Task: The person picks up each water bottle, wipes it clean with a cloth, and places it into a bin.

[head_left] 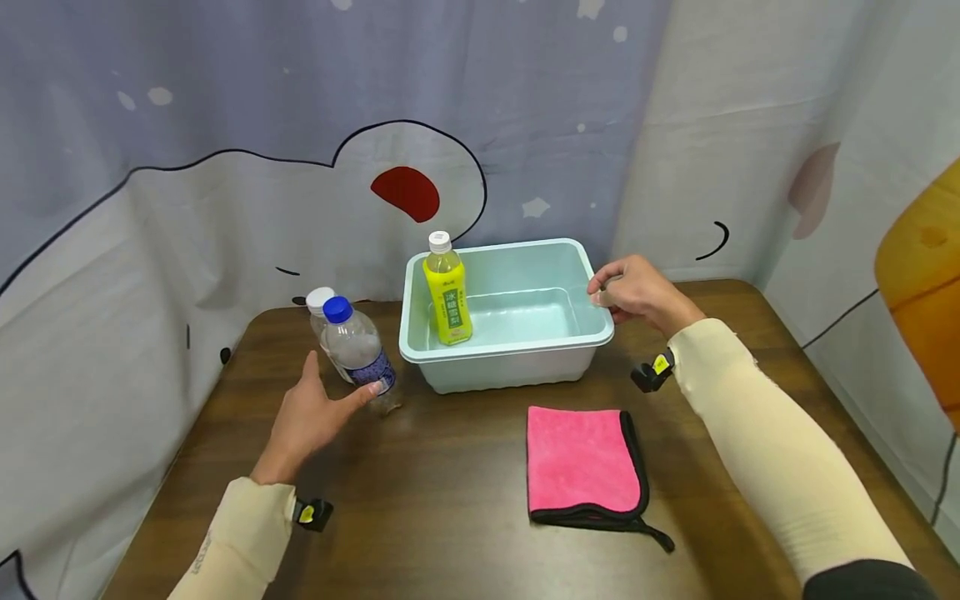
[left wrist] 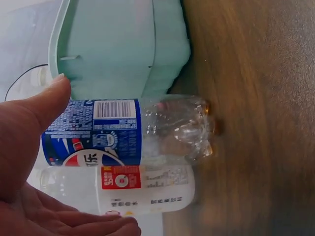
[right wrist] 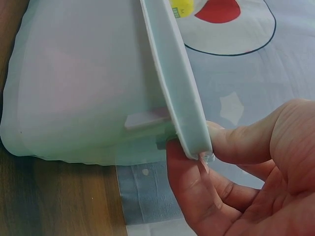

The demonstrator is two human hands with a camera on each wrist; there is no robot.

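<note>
A blue-capped clear cola bottle [head_left: 360, 346] with a blue label stands left of the pale green plastic basin [head_left: 517, 367]. Just behind it is a white-capped bottle [left wrist: 170, 189] with a white lower half. My left hand [head_left: 309, 423] is spread beside this pair; its thumb overlaps the cola bottle's label while the straight fingers lie on the far side. At the basin's right end, my right hand [head_left: 636, 292] pinches the rim between thumb and fingers, as the right wrist view also shows [right wrist: 236, 172]. Inside the basin, a yellow-labelled drink bottle [head_left: 450, 300] leans at the left end.
A folded pink cloth [head_left: 585, 458] with black edging lies on the brown wooden table [head_left: 435, 500] in front of the basin. Behind the table hangs a printed curtain [head_left: 247, 225], close to the basin's back side.
</note>
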